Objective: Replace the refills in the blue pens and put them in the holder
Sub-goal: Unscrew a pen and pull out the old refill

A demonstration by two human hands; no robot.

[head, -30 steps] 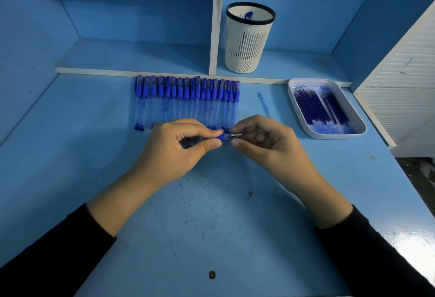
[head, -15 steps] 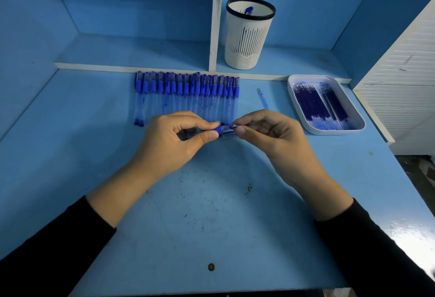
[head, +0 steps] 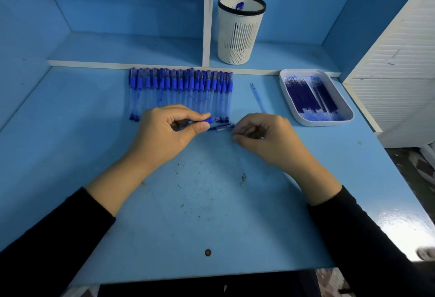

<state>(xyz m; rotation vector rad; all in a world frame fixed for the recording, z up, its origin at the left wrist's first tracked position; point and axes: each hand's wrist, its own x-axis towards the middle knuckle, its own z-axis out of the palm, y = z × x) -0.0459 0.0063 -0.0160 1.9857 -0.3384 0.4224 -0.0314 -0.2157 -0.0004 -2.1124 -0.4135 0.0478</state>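
A bright blue desk top (head: pixel 211 202) filled the view. At its back, in a cubby, stood a white slatted plastic holder (head: pixel 240 37) with one blue pen top (head: pixel 239 6) showing inside. To the right lay a shallow white tray (head: pixel 329 123) of dark blue refills. A row of clear blue-gripped pens (head: pixel 181 92) lay against the back ledge. The left hand (head: pixel 164 134) pinched a single clear pen (head: pixel 208 121) by its blue grip, tip pointing right. The right hand (head: pixel 266 139), joined to that tip a moment before, had drawn slightly away, fingers curled. It seemed to pinch a short clear-blue piece (head: pixel 221 127), though I could not be sure. The pen looked opened, so swapping its refill likely came next.
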